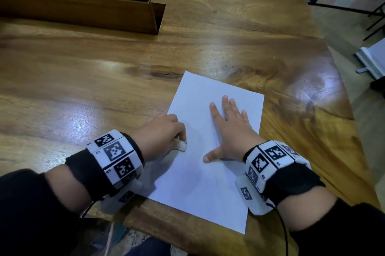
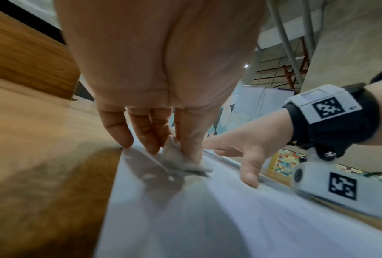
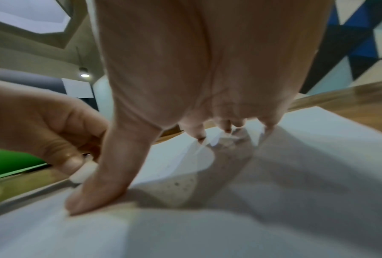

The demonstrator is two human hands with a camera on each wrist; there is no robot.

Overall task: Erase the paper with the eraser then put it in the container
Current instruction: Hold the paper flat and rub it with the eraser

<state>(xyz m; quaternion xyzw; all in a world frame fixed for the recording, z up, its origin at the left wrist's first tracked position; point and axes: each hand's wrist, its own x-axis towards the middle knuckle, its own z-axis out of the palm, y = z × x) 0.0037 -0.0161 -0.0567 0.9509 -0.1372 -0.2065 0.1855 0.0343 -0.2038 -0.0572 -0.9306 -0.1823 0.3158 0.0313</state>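
Nearest, the paper [image 1: 208,172] lies flat on the table [image 1: 83,89], pinned by the right hand [image 1: 231,130] with fingers spread straight. At its left edge the left hand [image 1: 162,132] pinches the white eraser [image 1: 183,146] in a narrow grip, its end on the sheet. Short, light strokes directed away from the pinning hand should avoid buckling; the wooden container [image 1: 83,9] waits far back-left.

Bare wooden table [image 1: 104,80] lying open between the paper [image 1: 208,182] and the long wooden container [image 1: 83,11] beyond it, container wall standing at the far left, right hand [image 1: 231,130] occupying the paper's right half, left hand [image 1: 162,132] sitting at its left edge.
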